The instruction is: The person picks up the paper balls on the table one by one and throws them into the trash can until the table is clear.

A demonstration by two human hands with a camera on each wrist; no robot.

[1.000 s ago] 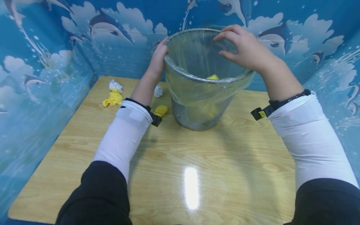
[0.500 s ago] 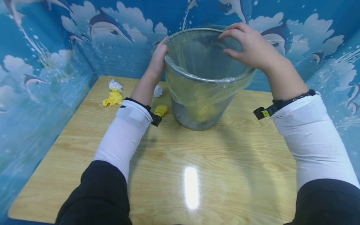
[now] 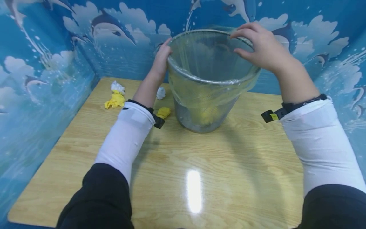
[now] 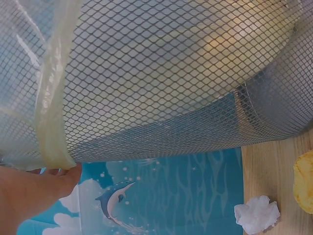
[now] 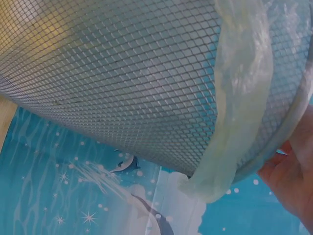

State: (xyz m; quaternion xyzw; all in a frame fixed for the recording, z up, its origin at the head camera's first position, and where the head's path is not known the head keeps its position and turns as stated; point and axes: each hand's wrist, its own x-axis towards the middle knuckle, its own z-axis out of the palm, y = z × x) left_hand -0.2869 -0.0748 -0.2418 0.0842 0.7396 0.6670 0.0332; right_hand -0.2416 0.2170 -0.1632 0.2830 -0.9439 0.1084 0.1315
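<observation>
A round wire-mesh wastebasket [image 3: 188, 119] stands on the table, lined with a thin pale-yellow plastic bag [image 3: 191, 92] folded over its rim. My left hand [image 3: 161, 60] grips the basket's rim on the left side; in the left wrist view that hand [image 4: 44, 193] is at the edge of the folded bag. Over the right part of the rim, my right hand [image 3: 264, 47] has its thumb and fingers apart with nothing between them. Something yellow [image 3: 208, 114] shows blurrily through the mesh low in the basket.
Left of the basket lie a white paper ball [image 3: 117, 87] touching a yellow crumpled paper [image 3: 115, 100], another white ball [image 3: 161, 93] and a yellow ball [image 3: 164, 112] near my left wrist. A dolphin-print backdrop [image 3: 120, 57] borders the wooden table [image 3: 171, 159].
A yellow ball seen below my right hand inside the basket has dropped toward the bottom. The right hand has shifted right along the rim. My left hand stays in place.
</observation>
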